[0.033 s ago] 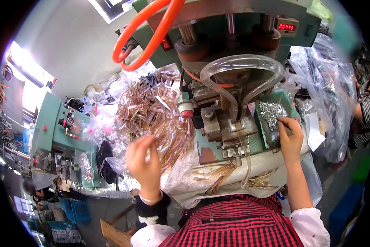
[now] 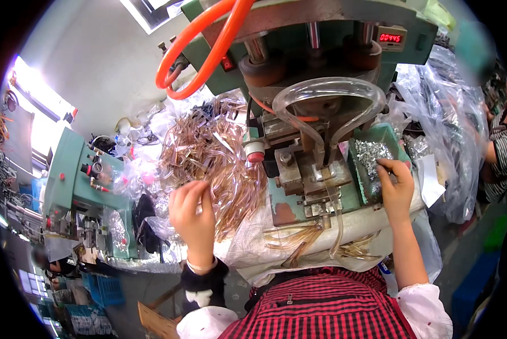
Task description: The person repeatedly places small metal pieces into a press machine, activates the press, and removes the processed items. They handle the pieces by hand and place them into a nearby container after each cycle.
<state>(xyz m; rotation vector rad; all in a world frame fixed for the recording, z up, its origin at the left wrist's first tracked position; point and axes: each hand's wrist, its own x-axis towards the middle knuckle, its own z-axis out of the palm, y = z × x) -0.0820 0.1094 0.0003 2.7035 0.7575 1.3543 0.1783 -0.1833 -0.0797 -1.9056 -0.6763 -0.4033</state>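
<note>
My left hand (image 2: pixel 194 217) is raised at the near left edge of a heap of thin, clear brownish plastic strips (image 2: pixel 205 147). Its fingers are loosely bent, with the thumb apart, and nothing shows in them. My right hand (image 2: pixel 397 186) is at the right side of a green tray (image 2: pixel 393 138) of small silvery metal pieces (image 2: pixel 372 155). Its thumb and fingertips are drawn together at the pile; what they hold is too small to make out. Between my hands stands a green press (image 2: pixel 315 62), with a metal fixture (image 2: pixel 315 175) and a clear bent tube (image 2: pixel 330 85).
An orange hose (image 2: pixel 200 79) loops at the press's upper left. Several strips (image 2: pixel 296 240) lie along the table's front edge. Clear plastic sheeting (image 2: pixel 448 130) hangs at the right, near another person's striped sleeve (image 2: pixel 501 150). A second green machine (image 2: pixel 75 175) stands at the left.
My left hand has shifted slightly left and up, and its fingers are less blurred. My right hand stays at the metal pieces, almost unmoved.
</note>
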